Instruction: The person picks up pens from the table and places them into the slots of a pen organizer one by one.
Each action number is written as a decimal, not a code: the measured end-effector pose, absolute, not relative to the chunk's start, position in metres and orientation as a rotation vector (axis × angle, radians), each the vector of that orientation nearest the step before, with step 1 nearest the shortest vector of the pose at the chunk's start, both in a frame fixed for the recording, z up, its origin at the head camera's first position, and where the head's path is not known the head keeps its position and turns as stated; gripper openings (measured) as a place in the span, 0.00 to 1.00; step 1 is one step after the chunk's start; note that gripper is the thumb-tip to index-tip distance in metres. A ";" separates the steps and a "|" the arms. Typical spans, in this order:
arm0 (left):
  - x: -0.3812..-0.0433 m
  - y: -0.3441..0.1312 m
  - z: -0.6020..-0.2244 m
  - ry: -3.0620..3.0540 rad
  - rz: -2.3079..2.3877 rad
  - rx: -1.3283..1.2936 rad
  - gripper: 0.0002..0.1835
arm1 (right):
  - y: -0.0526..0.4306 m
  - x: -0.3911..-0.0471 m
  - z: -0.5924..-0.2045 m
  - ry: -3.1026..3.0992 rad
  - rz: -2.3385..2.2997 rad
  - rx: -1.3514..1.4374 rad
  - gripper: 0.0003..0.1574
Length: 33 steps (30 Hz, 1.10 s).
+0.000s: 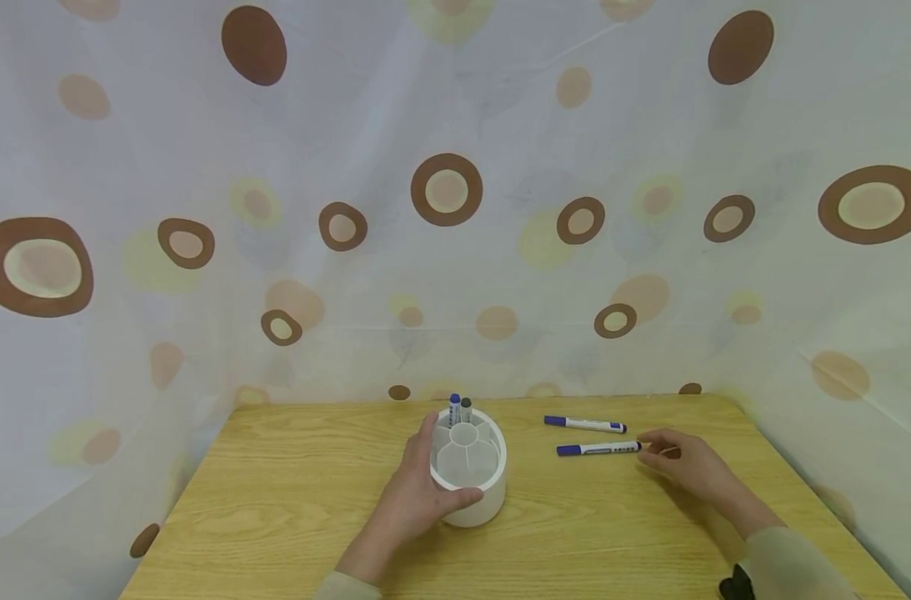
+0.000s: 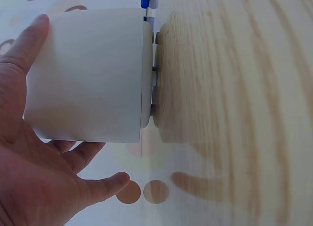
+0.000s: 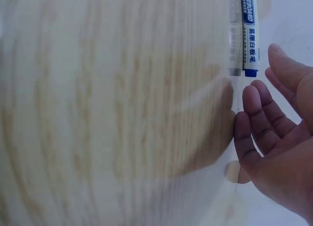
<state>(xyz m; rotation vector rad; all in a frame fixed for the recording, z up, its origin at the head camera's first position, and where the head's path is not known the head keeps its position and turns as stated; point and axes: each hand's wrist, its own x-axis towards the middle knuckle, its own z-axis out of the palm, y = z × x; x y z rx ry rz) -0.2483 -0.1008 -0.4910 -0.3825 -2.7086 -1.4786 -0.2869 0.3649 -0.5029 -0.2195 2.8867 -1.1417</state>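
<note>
A white round pen holder (image 1: 481,507) with several compartments stands upright on the table. My left hand (image 1: 410,492) grips its side, thumb toward the front and fingers round the left and back. A blue-capped marker (image 1: 454,408) and a dark-capped marker (image 1: 466,409) stand in its back compartments. Two blue-capped whiteboard markers lie to the right: a farther marker (image 1: 586,425) and a nearer marker (image 1: 598,449). Just off the nearer marker's right end is my right hand (image 1: 691,471), fingers loosely bent and holding nothing. In the right wrist view, the fingertips sit beside a whiteboard marker's (image 3: 250,35) blue end.
The wood-grain table (image 1: 275,500) ends at the back against a white cloth (image 1: 500,275) with brown and yellow circles, which also hangs along both sides. Something small and black (image 1: 737,583) is at my right sleeve.
</note>
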 end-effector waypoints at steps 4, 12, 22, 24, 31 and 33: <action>-0.248 -0.101 -0.490 -2.700 -1.490 -0.383 0.72 | 0.364 -0.288 -0.503 2.878 -1.145 -0.210 0.30; -0.247 -0.101 -0.491 -2.703 -1.484 -0.381 0.72 | 0.364 -0.291 -0.503 2.831 -1.182 -0.231 0.30; -0.247 -0.101 -0.492 -2.698 -1.486 -0.381 0.72 | 0.364 -0.292 -0.505 2.829 -1.169 -0.254 0.29; -0.247 -0.101 -0.492 -2.695 -1.489 -0.383 0.72 | 0.364 -0.292 -0.506 2.827 -1.173 -0.252 0.27; -0.248 -0.101 -0.492 -2.688 -1.489 -0.389 0.71 | 0.363 -0.294 -0.510 2.888 -1.123 -0.264 0.18; -0.249 -0.101 -0.492 -2.689 -1.484 -0.391 0.71 | 0.363 -0.295 -0.511 2.900 -1.108 -0.273 0.16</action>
